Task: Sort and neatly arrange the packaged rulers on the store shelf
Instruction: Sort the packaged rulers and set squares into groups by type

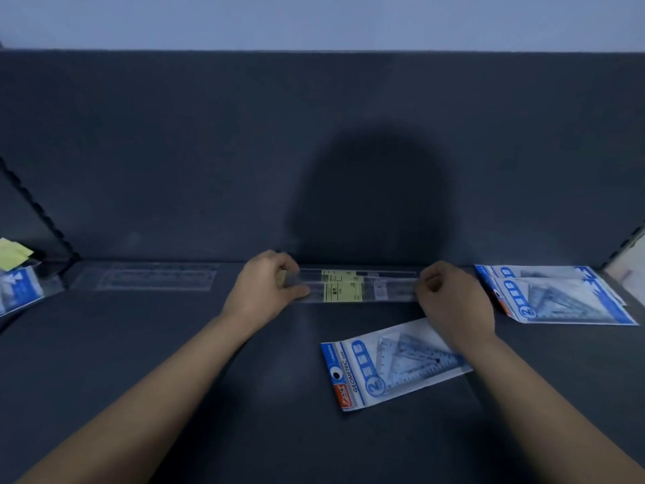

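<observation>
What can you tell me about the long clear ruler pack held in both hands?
The clear ruler pack is a long, narrow strip of see-through plastic, seemingly two rulers side by side. Pale yellow labels with dark print sit at its middle, with a small white one beside them. It lies level along the rear of the dark shelf. The left hand grips its left end, the right hand its right end. Whether it rests on the shelf is unclear.

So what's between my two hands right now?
In the head view, long clear packaged rulers span from the left hand to the right hand; both hands grip their ends.
</observation>
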{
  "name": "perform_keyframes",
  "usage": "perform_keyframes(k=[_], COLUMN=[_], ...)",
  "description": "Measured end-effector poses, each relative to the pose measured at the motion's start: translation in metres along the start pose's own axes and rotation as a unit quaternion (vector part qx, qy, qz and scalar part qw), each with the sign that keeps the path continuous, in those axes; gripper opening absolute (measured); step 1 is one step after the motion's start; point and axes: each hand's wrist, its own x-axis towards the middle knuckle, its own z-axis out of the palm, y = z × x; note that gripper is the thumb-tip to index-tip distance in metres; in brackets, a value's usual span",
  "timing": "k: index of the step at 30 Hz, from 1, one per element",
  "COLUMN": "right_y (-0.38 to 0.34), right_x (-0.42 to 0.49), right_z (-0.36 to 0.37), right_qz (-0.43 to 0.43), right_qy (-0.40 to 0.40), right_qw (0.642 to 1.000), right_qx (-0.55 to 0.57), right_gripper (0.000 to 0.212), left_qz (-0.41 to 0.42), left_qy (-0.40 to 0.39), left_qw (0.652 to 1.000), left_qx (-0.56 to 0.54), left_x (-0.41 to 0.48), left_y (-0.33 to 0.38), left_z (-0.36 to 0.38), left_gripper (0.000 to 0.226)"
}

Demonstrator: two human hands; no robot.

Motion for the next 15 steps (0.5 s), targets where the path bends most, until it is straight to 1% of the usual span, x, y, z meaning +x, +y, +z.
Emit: perform_keyframes(k=[2, 4, 5, 7, 9, 10, 13, 15], right_y=[-0.001, -0.004, -0.004, -0.002, -0.001, 0.0, 0.003, 0.004], right_x=[-0.005, -0.01, -0.012, -0.018, -0.022, -0.024, -0.025, -0.029], right_z=[0.0, -0.008, -0.014, -0.024, -0.032, -0.034, -0.035, -0.035], right_qz=[-0.035, -0.039, -0.027, 0.029, 0.101, 0.128, 0.162, 0.162], right_qy=[0.014, 0.012, 0.002, -0.047, -0.131, -0.162, -0.215, -0.221], right_qw=[0.998, 0.996, 0.995, 0.986, 0.964, 0.956, 0.943, 0.943], right_qx=[-0.049, -0.077, -0.096, -0.159, -0.207, -0.21, -0.194, -0.187], right_gripper=[0.019, 0.026, 0.028, 0.037, 0.047, 0.05, 0.044, 0.039], left_qz=[0.042, 0.08, 0.091, 0.095, 0.115, 0.126, 0.154, 0.169], left_qy=[0.015, 0.003, -0.027, -0.126, -0.219, -0.253, -0.312, -0.33], left_qw=[0.997, 0.993, 0.993, 0.987, 0.969, 0.959, 0.937, 0.929], left_qx=[0.065, 0.084, 0.066, 0.011, 0.015, 0.023, 0.023, 0.014], left_x=[-0.001, -0.002, -0.002, -0.003, -0.004, -0.004, -0.006, -0.005], left_y=[0.003, 0.011, 0.016, 0.031, 0.047, 0.055, 0.075, 0.085], left_z=[-0.001, -0.001, -0.001, 0.002, 0.008, 0.012, 0.025, 0.031], left_gripper=[0.027, 0.027, 0.025, 0.024, 0.031, 0.036, 0.044, 0.044])
